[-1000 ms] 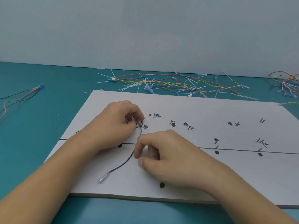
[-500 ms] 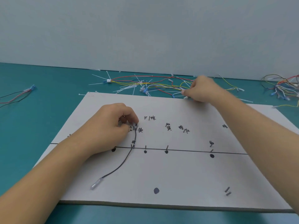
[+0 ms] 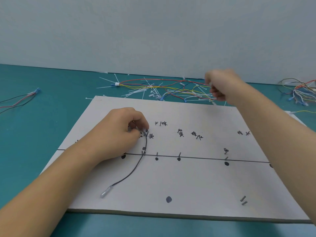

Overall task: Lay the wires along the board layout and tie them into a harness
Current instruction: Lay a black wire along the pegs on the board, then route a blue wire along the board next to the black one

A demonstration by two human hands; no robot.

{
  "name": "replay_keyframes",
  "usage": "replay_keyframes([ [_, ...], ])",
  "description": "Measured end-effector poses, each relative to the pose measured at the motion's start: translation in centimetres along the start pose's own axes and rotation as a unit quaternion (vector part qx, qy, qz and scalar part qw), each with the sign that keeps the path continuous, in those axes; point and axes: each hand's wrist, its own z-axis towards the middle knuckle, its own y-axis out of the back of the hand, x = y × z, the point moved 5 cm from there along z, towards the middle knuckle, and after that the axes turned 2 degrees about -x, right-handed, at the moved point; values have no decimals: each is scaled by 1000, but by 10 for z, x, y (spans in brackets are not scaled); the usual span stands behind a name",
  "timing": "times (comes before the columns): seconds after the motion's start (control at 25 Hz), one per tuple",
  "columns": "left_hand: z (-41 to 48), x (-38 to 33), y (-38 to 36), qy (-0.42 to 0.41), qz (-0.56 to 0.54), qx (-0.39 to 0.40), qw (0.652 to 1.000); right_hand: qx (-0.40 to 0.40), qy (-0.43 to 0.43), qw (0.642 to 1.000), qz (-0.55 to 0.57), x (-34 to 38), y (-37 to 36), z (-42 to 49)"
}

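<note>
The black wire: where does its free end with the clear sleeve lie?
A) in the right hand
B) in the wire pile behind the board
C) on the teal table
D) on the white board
D: the sleeved end of the black wire rests on the white board, while the left hand pinches its other end.

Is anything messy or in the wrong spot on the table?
Yes. Behind the board, a pile of coloured wires and white ties lies tangled on the table. On the board, the black wire curves off the drawn line, its capped end loose near the front.
</note>
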Motion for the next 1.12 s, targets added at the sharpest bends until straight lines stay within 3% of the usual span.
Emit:
replay_keyframes([
  [0.08, 0, -1, 0, 2, -3, 2, 1000, 67, -55, 985, 150, 1, 3, -13],
  [0.16, 0, -1, 0, 6, -1, 5, 1000, 105, -81, 941, 312, 4, 0, -25],
  [0.4, 0, -1, 1, 13, -17, 2, 1000, 91, -94, 731, 670, 10, 10, -52],
  [0.48, -1, -1, 1, 11, -15, -1, 1000, 91, -68, 688, 717, 11, 16, -60],
  [0.56, -1, -2, 1, 11, -11, 1, 1000, 116, -74, 685, 716, 8, 12, -72],
  [0.6, -1, -2, 1, 13, -11, 0, 1000, 133, -80, 699, 698, 7, 6, -78],
  [0.72, -2, -1, 0, 27, -18, -7, 999, 192, -89, 816, 538, 1, -15, -103],
  [0.8, -1, -3, 2, 29, -23, -19, 999, 244, -81, 847, 466, -5, -24, -122],
  [0.96, -5, -13, 6, 8, -32, -11, 999, 326, 10, 802, 500, -3, -13, -153],
  [1.12, -12, -36, 12, -63, -176, -12, 982, 344, 87, 757, 549, 9, 1, -169],
])
